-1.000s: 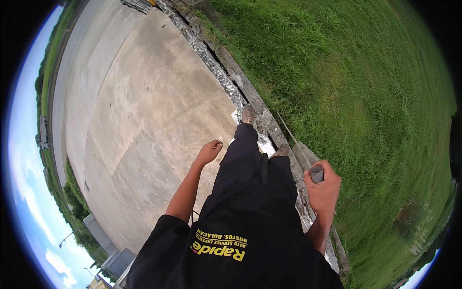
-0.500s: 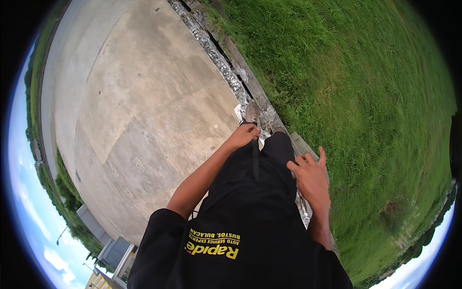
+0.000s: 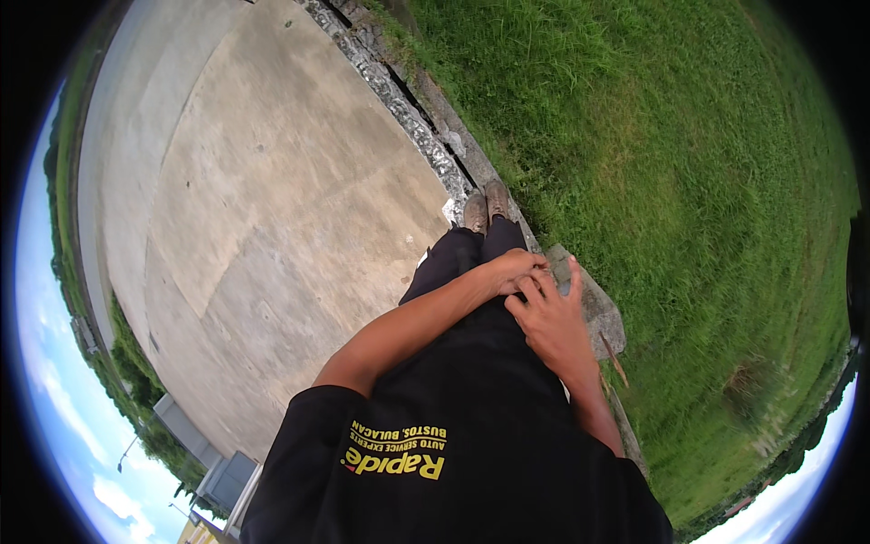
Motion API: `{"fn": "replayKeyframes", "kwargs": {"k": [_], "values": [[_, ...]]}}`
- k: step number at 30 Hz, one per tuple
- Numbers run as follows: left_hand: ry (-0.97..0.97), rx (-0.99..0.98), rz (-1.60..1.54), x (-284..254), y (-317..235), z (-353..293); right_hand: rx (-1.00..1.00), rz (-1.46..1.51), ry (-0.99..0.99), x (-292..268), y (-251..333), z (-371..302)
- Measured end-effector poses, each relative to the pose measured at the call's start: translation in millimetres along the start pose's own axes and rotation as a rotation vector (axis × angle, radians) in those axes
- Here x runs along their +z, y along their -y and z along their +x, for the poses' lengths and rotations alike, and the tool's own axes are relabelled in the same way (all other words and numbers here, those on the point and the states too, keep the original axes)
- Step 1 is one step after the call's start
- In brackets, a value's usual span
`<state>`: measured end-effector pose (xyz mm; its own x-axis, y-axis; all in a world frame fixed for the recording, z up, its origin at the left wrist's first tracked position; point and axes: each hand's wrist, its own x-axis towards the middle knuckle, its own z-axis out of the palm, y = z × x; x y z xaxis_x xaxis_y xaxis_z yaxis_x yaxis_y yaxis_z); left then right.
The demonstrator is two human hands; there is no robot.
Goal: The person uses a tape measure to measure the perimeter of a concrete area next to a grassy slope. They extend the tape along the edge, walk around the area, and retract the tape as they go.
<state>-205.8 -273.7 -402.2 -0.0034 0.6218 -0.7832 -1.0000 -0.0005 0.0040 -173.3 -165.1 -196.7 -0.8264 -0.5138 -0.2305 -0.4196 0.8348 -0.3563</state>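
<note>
My left hand [image 3: 518, 271] reaches across the front of my dark trousers [image 3: 444, 258], its fingers curled in a pinch. Whatever those fingers may hold is too small or hidden to make out. Right beside it, my right hand [image 3: 553, 326] has bent, parted fingers, with the index finger stretched upward. The fingertips of both hands meet or nearly touch. Below them hangs my black T-shirt [image 3: 507, 417] with yellow print. My brown shoes [image 3: 485, 208] stand close together on the broken concrete edge.
A wide concrete slab [image 3: 299, 181] lies to the left. The cracked, crumbling edge [image 3: 408, 118] runs diagonally ahead, with a dark gap in it. Tall grass [image 3: 662, 163] fills the right side. A loose concrete chunk [image 3: 594, 313] and a thin brown stick [image 3: 613, 361] lie near my right hand.
My left hand has moved right, to meet my right hand, which has shifted slightly left. My feet have come together. A dark strip hanging below the left hand no longer shows.
</note>
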Motion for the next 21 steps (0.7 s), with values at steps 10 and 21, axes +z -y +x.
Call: {"fn": "replayKeyframes", "kwargs": {"k": [10,21], "values": [[-0.222,0.041,-0.261,11,-40,10,0.63,1.116,-0.587,31,-67,14],[-0.05,0.156,-0.352,67,-56,12,1.147,2.254,-0.057,147,-168,55]]}}
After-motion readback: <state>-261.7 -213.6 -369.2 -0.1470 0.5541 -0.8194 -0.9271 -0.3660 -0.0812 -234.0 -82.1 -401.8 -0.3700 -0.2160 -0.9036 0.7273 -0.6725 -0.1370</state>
